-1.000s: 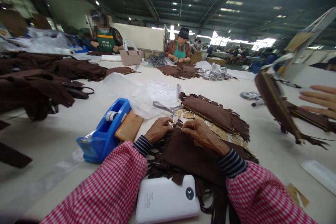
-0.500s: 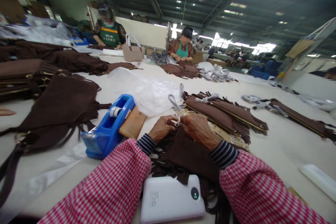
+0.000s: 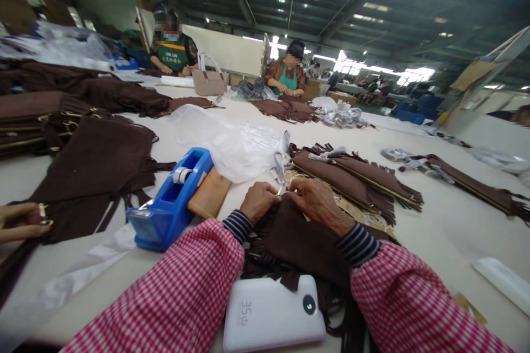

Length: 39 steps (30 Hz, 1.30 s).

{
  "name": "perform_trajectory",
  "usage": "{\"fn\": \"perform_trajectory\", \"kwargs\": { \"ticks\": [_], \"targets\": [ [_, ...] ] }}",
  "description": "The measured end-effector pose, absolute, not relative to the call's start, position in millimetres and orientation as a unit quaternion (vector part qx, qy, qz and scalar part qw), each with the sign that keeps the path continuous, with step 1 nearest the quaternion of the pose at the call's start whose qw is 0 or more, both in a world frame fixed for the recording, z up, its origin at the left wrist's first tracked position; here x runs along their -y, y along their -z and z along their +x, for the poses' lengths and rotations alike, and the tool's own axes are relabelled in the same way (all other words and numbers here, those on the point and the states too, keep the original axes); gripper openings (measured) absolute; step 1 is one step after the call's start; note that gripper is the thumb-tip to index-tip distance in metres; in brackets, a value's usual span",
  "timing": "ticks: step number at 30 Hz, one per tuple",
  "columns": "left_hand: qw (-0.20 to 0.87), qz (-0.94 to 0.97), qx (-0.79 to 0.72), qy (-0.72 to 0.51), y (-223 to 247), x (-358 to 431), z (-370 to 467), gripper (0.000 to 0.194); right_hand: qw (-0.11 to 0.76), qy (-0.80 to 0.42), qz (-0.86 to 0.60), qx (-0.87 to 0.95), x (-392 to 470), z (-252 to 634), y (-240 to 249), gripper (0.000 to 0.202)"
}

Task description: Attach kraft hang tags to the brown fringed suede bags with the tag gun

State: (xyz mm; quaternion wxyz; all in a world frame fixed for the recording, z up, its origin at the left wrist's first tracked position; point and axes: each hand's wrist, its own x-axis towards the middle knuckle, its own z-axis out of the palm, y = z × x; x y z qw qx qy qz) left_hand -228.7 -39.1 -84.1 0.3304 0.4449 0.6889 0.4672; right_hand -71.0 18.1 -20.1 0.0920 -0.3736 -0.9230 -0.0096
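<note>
A dark brown fringed bag (image 3: 308,237) lies flat in front of me. At its upper corner my left hand (image 3: 259,202) is closed in a pinch, with a small pale piece showing at the fingertips that is too small to name. Close beside it, my right hand (image 3: 318,205) pinches the same corner of the bag. A strap wrapped in clear film (image 3: 280,168) rises just beyond my fingertips. Beige tags with pale strings (image 3: 351,210) lie partly under the bag and past my right hand. A white power bank (image 3: 273,314) rests at the bag's near edge.
Left of my hands stand a blue tape dispenser (image 3: 171,198) and a tan block (image 3: 210,193). Clear plastic bags (image 3: 232,140) lie ahead. More brown fringed bags (image 3: 351,174) are stacked to the right. At far left, a co-worker's hand (image 3: 25,222) holds a bag's metal fitting.
My hands stay at the bag's corner, with my fingertips slightly shifted. The wrapped strap's loop has dropped lower. The co-worker's hand has come further in from the left and grips a fitting.
</note>
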Motion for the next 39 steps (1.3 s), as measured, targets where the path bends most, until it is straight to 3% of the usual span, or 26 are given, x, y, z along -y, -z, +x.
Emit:
{"fn": "perform_trajectory", "kwargs": {
  "ticks": [3,7,12,16,23,36,39],
  "targets": [
    [0.252,0.478,-0.736,-0.408,81,34,-226,0.008,0.130,-0.031,-0.370,0.919,-23,-66,21,0.013],
    [0.213,0.479,-0.737,-0.427,83,31,-222,0.011,0.152,-0.077,-0.365,0.915,-27,-62,23,0.012],
    [0.342,0.374,-0.649,-0.568,84,29,-223,0.016,0.157,-0.071,-0.355,0.919,-26,-64,25,0.011],
    [0.442,0.290,-0.587,-0.614,76,32,-224,0.017,0.123,0.000,-0.355,0.927,-19,-68,20,0.014],
    [0.474,0.266,-0.562,-0.624,74,36,-224,0.019,0.050,0.101,-0.336,0.935,-10,-77,13,0.020],
    [0.502,0.280,-0.549,-0.606,71,39,-230,0.012,0.013,0.103,-0.330,0.938,-7,-86,13,0.025],
    [0.514,0.297,-0.547,-0.590,70,41,-235,0.021,0.014,0.091,-0.333,0.939,-9,-88,13,0.025]
  ]
}}
